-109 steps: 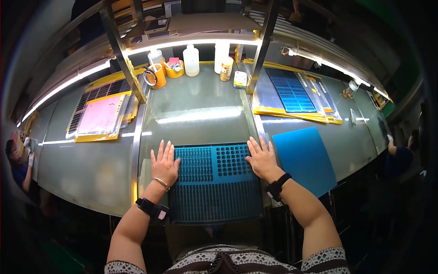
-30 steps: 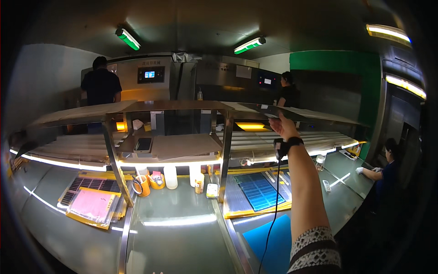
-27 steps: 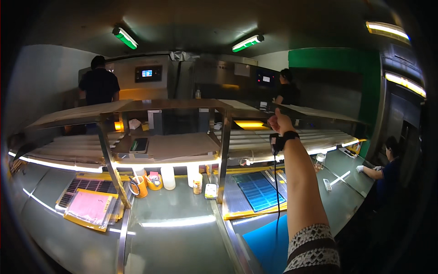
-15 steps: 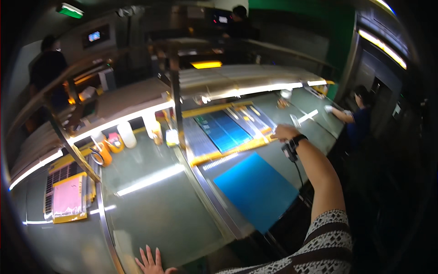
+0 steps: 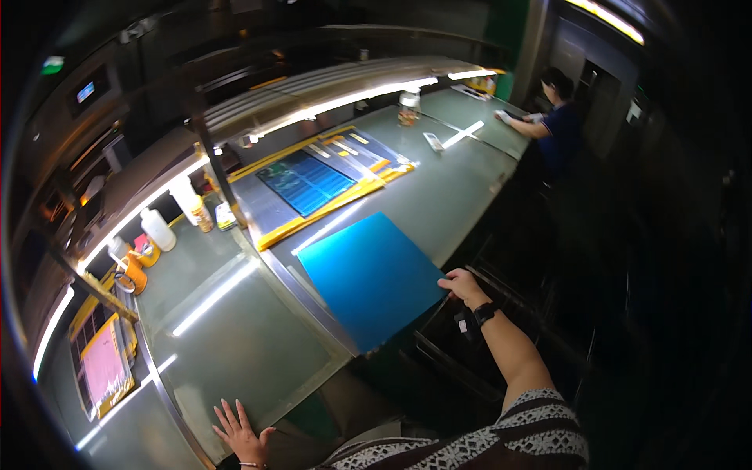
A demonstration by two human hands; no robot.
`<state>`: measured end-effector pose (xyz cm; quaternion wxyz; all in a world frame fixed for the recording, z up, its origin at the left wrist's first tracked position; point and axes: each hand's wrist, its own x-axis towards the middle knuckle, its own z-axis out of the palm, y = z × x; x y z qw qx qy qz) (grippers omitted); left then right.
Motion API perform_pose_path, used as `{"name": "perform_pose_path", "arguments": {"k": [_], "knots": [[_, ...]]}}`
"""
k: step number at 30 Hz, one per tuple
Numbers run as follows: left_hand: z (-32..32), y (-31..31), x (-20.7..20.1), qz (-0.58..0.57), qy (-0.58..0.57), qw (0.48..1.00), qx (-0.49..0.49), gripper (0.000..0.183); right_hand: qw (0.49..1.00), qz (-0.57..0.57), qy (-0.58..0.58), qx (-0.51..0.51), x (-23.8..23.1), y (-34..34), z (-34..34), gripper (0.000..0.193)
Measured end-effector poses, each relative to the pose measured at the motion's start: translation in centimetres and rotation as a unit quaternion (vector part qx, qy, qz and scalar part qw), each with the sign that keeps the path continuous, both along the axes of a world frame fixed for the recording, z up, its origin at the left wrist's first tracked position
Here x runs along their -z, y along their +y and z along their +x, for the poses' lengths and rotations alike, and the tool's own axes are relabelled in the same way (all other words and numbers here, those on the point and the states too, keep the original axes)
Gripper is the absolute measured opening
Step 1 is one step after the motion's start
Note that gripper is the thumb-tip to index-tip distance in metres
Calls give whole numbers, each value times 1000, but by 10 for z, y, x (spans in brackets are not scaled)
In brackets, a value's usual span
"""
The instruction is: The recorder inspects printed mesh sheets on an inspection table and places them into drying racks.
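A flat blue sheet [image 5: 374, 278] lies on the glass-topped bench, its near right corner reaching the bench's edge. My right hand [image 5: 465, 287] pinches that corner between thumb and fingers; a dark band with a small device sits at the wrist. My left hand [image 5: 241, 432] rests with fingers spread at the near edge of the left glass panel [image 5: 227, 337], holding nothing. Beyond the blue sheet lies a yellow-edged film [image 5: 270, 233] with a darker blue patterned sheet [image 5: 305, 184] on top.
At the left are a white bottle [image 5: 159, 229], an orange tape roll [image 5: 135, 278] and a pink sheet [image 5: 106, 364] in yellow edging. A lit shelf [image 5: 329, 98] runs above the bench's back. A glass jar [image 5: 408, 107] stands farther off. Another person [image 5: 560, 125] works at the far right end.
My right hand has come back from the yellow-edged film to the blue sheet's right corner and taken hold of it. The view has turned rightward. My left hand stays spread at the bench edge.
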<state>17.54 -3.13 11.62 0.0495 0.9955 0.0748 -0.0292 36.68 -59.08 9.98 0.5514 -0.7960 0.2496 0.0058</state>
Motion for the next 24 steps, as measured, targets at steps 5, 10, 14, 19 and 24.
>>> {"name": "perform_pose_path", "arguments": {"k": [5,10,14,19,24], "knots": [[-4,9,11,38,-2,999,5,97,958,157,145,-193,-14,53,-113,29],[0,9,15,52,-28,998,31,96,933,350,-86,-12,3,122,-172,19],[3,8,11,66,5,998,20,94,954,201,-199,98,-59,99,-191,30],[2,6,12,73,-32,997,23,95,928,14,-307,211,-126,63,-210,13],[2,7,10,80,-26,996,20,95,932,-207,-205,217,-92,28,-208,16]]}}
